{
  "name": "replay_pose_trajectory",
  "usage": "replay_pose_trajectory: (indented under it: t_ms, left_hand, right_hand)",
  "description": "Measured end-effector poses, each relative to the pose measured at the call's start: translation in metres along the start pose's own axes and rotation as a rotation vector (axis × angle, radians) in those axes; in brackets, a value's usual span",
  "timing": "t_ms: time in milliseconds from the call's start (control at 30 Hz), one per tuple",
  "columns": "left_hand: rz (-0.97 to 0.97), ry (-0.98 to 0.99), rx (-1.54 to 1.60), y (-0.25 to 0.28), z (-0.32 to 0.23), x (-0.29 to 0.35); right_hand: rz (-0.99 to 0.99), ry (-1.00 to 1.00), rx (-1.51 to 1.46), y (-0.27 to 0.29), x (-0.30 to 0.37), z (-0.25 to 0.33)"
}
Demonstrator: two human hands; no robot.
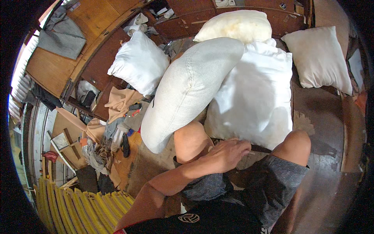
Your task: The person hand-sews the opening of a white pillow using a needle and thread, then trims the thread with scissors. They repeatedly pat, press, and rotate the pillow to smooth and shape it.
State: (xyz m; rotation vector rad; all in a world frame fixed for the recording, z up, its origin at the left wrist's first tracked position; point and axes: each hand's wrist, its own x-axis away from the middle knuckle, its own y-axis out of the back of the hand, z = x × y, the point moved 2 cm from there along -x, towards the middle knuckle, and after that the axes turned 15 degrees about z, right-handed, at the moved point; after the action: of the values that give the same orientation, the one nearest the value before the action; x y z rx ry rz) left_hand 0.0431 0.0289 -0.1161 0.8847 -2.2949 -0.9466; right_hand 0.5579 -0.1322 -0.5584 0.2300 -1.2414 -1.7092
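Observation:
My left hand [230,154] is above my lap, between my knees, with its fingers curled together. It lies by the lower edge of a large white pillow [272,97], and whatever the fingers hold is hidden or too small to name. A long, plump, pale grey cushion [187,89] leans across the left side of that pillow, beside my left knee. A stitched seam runs along its length. Behind them rests a cream pillow [235,26] with yellowish stains. My right hand does not show.
Another white pillow [140,62] lies at the left, and an off-white one [319,57] at the right. Crumpled fabric scraps [103,148] cover the floor on the left. A yellow slatted seat [78,206] is at the lower left. Wooden cabinets [187,23] line the back.

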Motion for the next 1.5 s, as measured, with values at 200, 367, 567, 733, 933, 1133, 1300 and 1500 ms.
replay_pose_trajectory:
  t_ms: [200, 367, 567, 733, 933, 1133, 1300, 1500]
  left_hand:
    - [-0.980, -0.151, -0.237, 0.035, -0.008, 0.039]
    - [-1.437, -0.004, -0.557, 0.118, -0.003, 0.025]
    - [-1.343, 0.042, -0.642, 0.119, 0.007, 0.033]
    - [-1.333, -0.020, -0.646, 0.118, 0.013, 0.037]
    - [-1.331, -0.050, -0.541, 0.120, 0.015, 0.041]
    - [-1.300, -0.013, -0.468, 0.113, 0.014, 0.042]
    - [-1.222, 0.014, -0.501, 0.106, 0.021, 0.055]
    - [-1.088, 0.204, -0.471, 0.119, 0.020, 0.055]
  right_hand:
    - [-0.148, 0.623, 0.011, 0.165, -0.087, 0.243]
    - [0.058, 1.430, -0.320, 0.270, 0.087, 0.570]
    - [0.458, 2.037, -0.342, 0.198, 0.161, 0.736]
    - [0.585, 1.932, -0.464, 0.189, 0.168, 0.748]
    - [0.587, 1.716, -0.619, 0.178, 0.155, 0.754]
    - [0.303, 1.707, -0.583, 0.160, 0.178, 0.747]
    - [0.243, 1.576, -0.615, 0.154, 0.154, 0.751]
    - [0.127, 1.312, -0.475, 0.126, 0.092, 0.743]
